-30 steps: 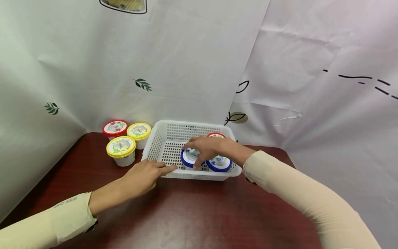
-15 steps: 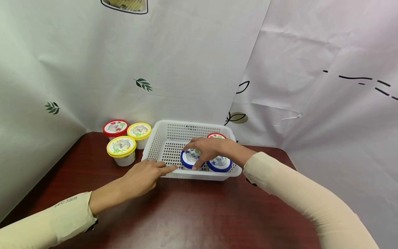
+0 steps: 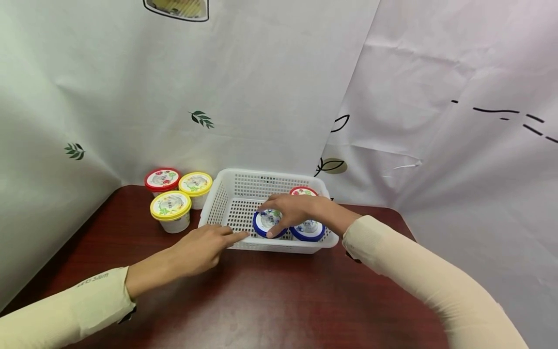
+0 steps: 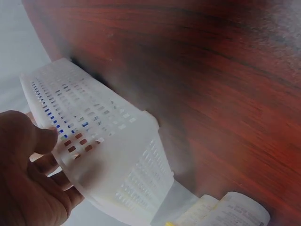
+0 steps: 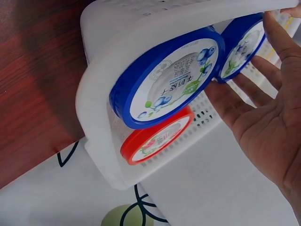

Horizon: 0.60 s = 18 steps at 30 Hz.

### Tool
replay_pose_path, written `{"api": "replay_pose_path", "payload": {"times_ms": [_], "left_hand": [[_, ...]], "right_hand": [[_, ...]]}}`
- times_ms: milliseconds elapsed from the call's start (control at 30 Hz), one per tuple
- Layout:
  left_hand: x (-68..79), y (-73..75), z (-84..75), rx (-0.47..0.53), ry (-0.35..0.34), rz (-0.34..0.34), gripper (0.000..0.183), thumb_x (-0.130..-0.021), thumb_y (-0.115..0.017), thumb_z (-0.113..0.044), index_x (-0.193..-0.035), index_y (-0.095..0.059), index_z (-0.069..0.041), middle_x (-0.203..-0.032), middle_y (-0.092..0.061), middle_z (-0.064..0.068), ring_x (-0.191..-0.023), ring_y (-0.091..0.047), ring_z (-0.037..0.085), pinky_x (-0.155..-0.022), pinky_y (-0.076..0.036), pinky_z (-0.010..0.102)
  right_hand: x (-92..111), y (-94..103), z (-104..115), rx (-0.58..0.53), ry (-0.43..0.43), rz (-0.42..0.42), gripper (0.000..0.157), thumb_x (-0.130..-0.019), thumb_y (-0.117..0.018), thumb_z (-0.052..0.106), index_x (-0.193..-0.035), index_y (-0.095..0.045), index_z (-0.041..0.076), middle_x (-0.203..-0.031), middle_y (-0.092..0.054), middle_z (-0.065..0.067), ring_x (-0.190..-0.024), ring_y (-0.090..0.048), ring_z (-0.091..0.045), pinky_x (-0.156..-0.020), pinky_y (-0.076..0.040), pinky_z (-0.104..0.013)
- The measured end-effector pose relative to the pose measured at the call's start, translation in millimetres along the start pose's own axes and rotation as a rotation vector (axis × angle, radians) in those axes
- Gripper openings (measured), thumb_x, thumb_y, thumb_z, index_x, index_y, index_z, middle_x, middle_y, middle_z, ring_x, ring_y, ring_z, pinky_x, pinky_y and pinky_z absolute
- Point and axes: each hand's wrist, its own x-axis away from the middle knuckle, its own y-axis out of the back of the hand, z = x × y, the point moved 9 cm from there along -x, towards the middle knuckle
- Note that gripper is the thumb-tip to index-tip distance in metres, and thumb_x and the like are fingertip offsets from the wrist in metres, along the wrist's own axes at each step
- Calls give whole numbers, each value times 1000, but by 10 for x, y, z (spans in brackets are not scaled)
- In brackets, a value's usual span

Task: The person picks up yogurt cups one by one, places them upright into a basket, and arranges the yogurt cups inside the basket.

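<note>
My right hand (image 3: pixel 291 211) reaches over a white plastic basket (image 3: pixel 285 245) and grips a blue-lidded tub (image 3: pixel 268 220) standing inside it, thumb on the near side and fingers toward the far side. To its right sits another blue-lidded tub (image 5: pixel 174 82), with a red-lidded tub (image 5: pixel 157 141) behind that one. The left hand (image 3: pixel 198 249) holds the basket's front rim near its left corner. In the left wrist view, the thumb of that left hand (image 4: pixel 28 165) lies against the basket's outer wall (image 4: pixel 117 160) and the other fingers go behind the rim.
Left of the basket, on the dark red table (image 3: pixel 270 295), stand a red-lidded tub (image 3: pixel 162 179) and two yellow-lidded tubs, one nearer (image 3: pixel 170 204) and one beside the basket (image 3: pixel 195 184). A white printed sheet (image 3: pixel 270 97) hangs behind the table.
The right thumb has shifted slightly left along the edge of the held tub's lid. The left hand and the basket have kept their places.
</note>
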Motion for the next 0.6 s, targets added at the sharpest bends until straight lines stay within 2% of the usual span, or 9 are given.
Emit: {"api": "replay_pose_path", "payload": {"times_ms": [167, 300, 433, 600], "left_hand": [[16, -12, -1, 40, -26, -7, 49, -101, -70, -4, -148, -74, -18, -100, -73, -2, -93, -70, 21, -90, -61, 49], [4, -18, 13, 67, -21, -2, 35, -113, -65, -23, -146, -75, -19, -109, -78, -2, -102, -73, 20, -96, -60, 51], [-28, -21, 59, 86, -4, 26, 37, -117, -58, -31, -148, -75, -19, -122, -81, 2, -115, -74, 25, -105, -58, 54], [-66, 8, 169, 101, 37, 25, 40, -116, -60, -36, -148, -75, -17, -131, -79, 8, -122, -72, 31, -110, -57, 57]], "right_hand": [[28, 1, -34, -4, -23, -30, 84, -103, -79, 57, -174, -45, 28, -183, -39, -10, -171, -36, -33, -135, -39, -60], [45, -17, -64, -9, -27, -58, 87, -103, -77, 60, -175, -43, 26, -183, -39, -11, -172, -36, -34, -136, -37, -60], [87, -22, -77, -36, -4, -92, 90, -104, -76, 60, -176, -40, 22, -182, -41, -12, -172, -35, -33, -138, -34, -58], [188, 17, -101, -88, 10, -137, 91, -105, -76, 59, -177, -37, 20, -182, -40, -12, -172, -36, -34, -138, -34, -58]]}}
